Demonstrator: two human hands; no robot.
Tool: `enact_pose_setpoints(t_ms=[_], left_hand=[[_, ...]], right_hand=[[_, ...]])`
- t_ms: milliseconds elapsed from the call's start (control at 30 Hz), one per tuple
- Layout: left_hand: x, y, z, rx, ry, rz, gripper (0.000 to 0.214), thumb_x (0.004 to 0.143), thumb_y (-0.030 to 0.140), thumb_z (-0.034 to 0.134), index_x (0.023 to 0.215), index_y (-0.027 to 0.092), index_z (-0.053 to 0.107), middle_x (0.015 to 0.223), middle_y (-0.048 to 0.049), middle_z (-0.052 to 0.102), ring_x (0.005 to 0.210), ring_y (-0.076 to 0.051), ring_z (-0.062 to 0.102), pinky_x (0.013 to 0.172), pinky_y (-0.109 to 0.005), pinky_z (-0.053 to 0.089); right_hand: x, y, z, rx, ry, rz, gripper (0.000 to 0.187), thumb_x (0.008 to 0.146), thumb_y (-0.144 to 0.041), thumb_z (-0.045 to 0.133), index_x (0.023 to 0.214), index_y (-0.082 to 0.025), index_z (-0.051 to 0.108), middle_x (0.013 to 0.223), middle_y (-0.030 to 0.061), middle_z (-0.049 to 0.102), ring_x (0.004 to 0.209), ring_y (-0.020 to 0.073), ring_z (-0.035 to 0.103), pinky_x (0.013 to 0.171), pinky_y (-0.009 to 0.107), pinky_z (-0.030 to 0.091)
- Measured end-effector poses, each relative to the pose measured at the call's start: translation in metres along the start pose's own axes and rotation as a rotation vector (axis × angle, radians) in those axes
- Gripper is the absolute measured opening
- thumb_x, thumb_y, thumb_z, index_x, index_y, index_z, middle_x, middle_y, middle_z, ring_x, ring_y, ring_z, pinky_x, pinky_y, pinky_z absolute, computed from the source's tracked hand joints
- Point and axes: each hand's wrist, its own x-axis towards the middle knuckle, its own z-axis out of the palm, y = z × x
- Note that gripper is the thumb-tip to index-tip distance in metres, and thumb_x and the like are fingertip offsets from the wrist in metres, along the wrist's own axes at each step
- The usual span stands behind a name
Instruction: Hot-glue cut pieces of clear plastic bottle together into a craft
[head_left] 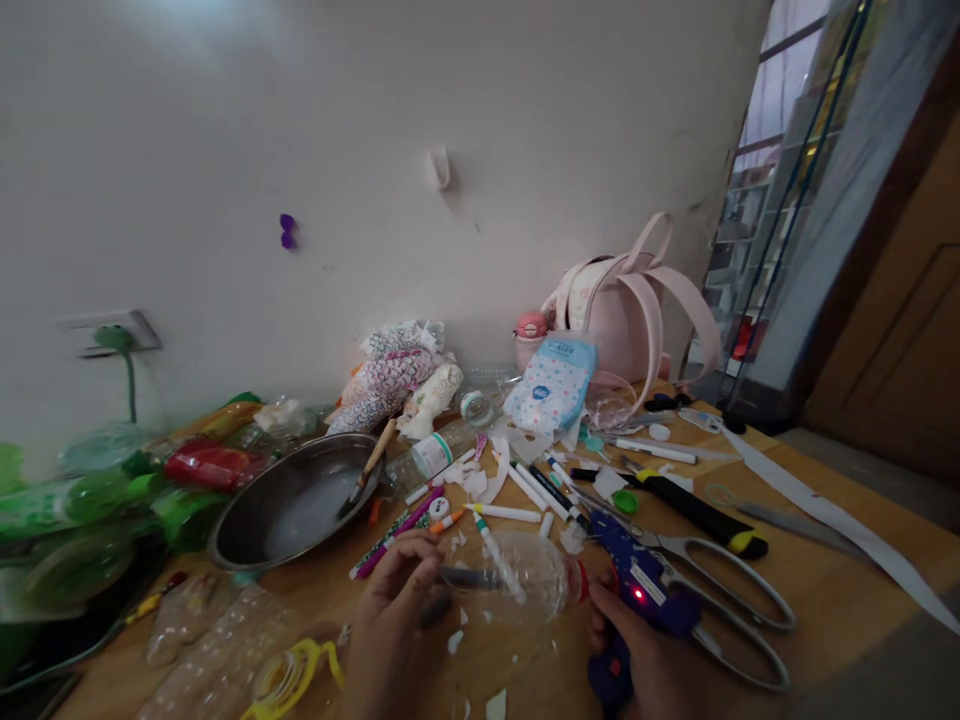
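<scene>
A clear plastic bottle [536, 580] lies sideways between my hands, its red cap [581, 581] pointing right. My left hand [399, 590] is closed, its curled fingers at the bottle's left end. Close to those fingers, a dark grey rod shows at the bottle; whether it is inside or behind I cannot tell. With thumb and fingers, my right hand [626, 630] pinches the bottle at the capped neck. A blue hot glue gun [649, 580] with a lit red light lies right beside that hand. Large scissors [742, 610] rest just right of the glue gun.
Markers [517, 513], paper scraps and a black-handled knife [697, 510] clutter the middle. A metal bowl [225, 535] with a brush stands left, near green bottles [97, 495]. Behind are a blue packet [553, 385] and pink backpack [619, 320]. White strip [825, 515] crosses the right edge.
</scene>
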Motion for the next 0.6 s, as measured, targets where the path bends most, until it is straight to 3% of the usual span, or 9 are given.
enact_pose_setpoints(t_ms=[133,267,333,433,500,600], left_hand=[[0.000,-0.007,-0.009,0.035,-0.028,-0.014,0.026,0.065,0.048,0.078,0.084,0.030,0.076,0.088,0.0000,0.071,0.080,-0.019,0.063,0.067,-0.024,0.050],[0.004,-0.012,-0.013,0.200,-0.191,0.076,0.045,0.068,0.043,0.077,0.112,0.036,0.072,0.112,-0.0049,0.070,0.105,-0.026,0.060,0.091,-0.036,0.048],[0.008,-0.017,-0.012,0.280,-0.330,0.077,0.047,0.060,0.042,0.081,0.107,0.033,0.075,0.121,-0.0091,0.066,0.113,-0.032,0.057,0.093,-0.042,0.048],[0.011,-0.029,-0.008,0.296,-0.523,0.032,0.039,0.055,0.041,0.084,0.092,0.029,0.080,0.118,-0.0122,0.067,0.115,-0.036,0.056,0.098,-0.046,0.044],[0.010,-0.036,-0.006,0.275,-0.555,0.007,0.039,0.055,0.038,0.083,0.092,0.028,0.079,0.113,-0.0117,0.069,0.113,-0.035,0.058,0.103,-0.046,0.039],[0.007,-0.037,-0.001,0.248,-0.509,-0.067,0.041,0.053,0.030,0.083,0.093,0.025,0.078,0.110,-0.0114,0.071,0.106,-0.033,0.061,0.100,-0.045,0.042]], right_hand=[[-0.002,-0.001,0.002,0.052,-0.018,0.032,0.044,0.040,-0.039,0.089,0.054,-0.019,0.051,0.041,-0.0067,0.051,0.039,0.0077,0.043,0.038,0.019,0.035],[-0.003,-0.003,0.002,0.088,0.026,-0.002,0.043,0.039,-0.036,0.090,0.061,-0.019,0.057,0.043,-0.0069,0.053,0.041,0.0077,0.045,0.039,0.018,0.036],[-0.003,-0.003,0.001,0.099,0.025,0.000,0.044,0.038,-0.035,0.090,0.062,-0.019,0.056,0.043,-0.0074,0.053,0.040,0.0076,0.045,0.039,0.018,0.036],[-0.002,-0.002,0.000,0.090,-0.015,0.035,0.046,0.038,-0.037,0.090,0.057,-0.020,0.052,0.042,-0.0073,0.051,0.039,0.0071,0.043,0.038,0.018,0.035],[-0.002,-0.002,0.000,0.088,-0.016,0.024,0.046,0.039,-0.037,0.090,0.055,-0.020,0.050,0.041,-0.0071,0.051,0.039,0.0069,0.043,0.038,0.018,0.036],[-0.002,-0.001,0.000,0.094,0.030,-0.018,0.044,0.041,-0.036,0.090,0.060,-0.020,0.053,0.043,-0.0072,0.052,0.039,0.0071,0.044,0.037,0.018,0.035]])
